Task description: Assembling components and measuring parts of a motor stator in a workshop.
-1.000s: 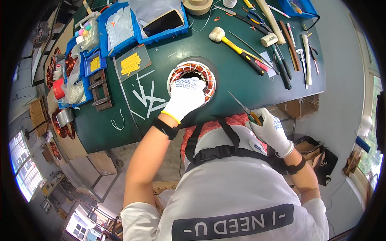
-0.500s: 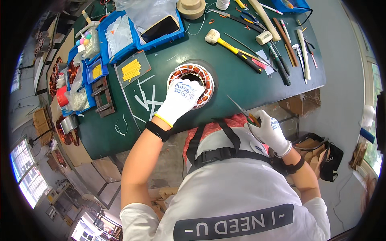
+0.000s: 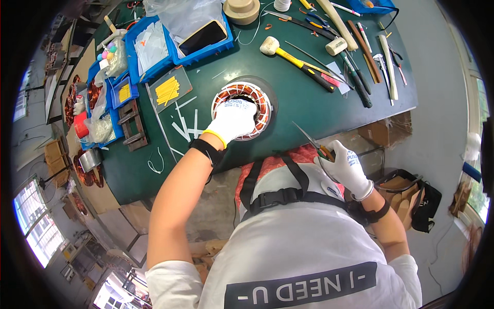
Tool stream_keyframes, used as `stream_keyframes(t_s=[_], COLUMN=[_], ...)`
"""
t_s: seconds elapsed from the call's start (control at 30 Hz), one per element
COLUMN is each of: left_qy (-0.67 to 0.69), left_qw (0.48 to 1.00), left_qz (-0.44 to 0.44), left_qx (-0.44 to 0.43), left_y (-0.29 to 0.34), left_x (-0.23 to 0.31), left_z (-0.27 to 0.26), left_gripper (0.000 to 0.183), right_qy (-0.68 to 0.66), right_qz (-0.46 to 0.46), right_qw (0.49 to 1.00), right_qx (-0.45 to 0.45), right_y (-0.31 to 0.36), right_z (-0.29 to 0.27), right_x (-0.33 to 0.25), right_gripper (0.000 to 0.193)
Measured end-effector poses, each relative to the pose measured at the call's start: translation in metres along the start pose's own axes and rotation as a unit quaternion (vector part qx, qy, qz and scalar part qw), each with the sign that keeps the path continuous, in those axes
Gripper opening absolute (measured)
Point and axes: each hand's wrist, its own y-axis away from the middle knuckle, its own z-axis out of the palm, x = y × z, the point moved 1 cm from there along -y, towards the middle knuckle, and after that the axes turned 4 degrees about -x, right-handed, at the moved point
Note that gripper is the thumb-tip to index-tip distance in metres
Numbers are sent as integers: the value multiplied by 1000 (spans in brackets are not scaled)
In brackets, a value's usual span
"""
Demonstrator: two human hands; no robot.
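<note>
A ring-shaped motor stator [image 3: 264, 104] with copper windings, laced with white cord, rests on the green table [image 3: 206, 77]. My left hand [image 3: 234, 119], in a white knitted glove, reaches over its near rim. Its fingers dip into the central hole, so I cannot see whether they grip anything. Lower right, at the table's front edge, my gloved right hand [image 3: 348, 166] holds a pair of scissors [image 3: 307, 136]. Their long pointed blades angle up and left, away from my body and apart from the stator.
Yellow strips [image 3: 167, 90] and white strips [image 3: 196, 123] lie left of the stator. Blue bins [image 3: 149, 49] stand behind them, one with a phone [image 3: 203, 37] on top. Mallets [image 3: 298, 64], files and pliers spread across the far right. A wooden block [image 3: 132, 125] sits at left.
My left hand has tipped forward and sunk deeper into the stator's hole, hiding its fingers. My right hand and the scissors have hardly moved.
</note>
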Motion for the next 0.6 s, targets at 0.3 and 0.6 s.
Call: stream_keyframes(t_s=[0.3,0.6], left_qy=[394,26], left_qw=[848,925], left_qz=[-183,-317], left_qx=[303,207], left_y=[128,182], left_x=[-68,-119], left_z=[8,99], left_gripper=[20,23], right_qy=[-20,5], right_qz=[16,-62], right_qw=[999,997], right_qx=[21,45], right_y=[3,-17], right_z=[3,11], right_x=[17,26], right_gripper=[32,25])
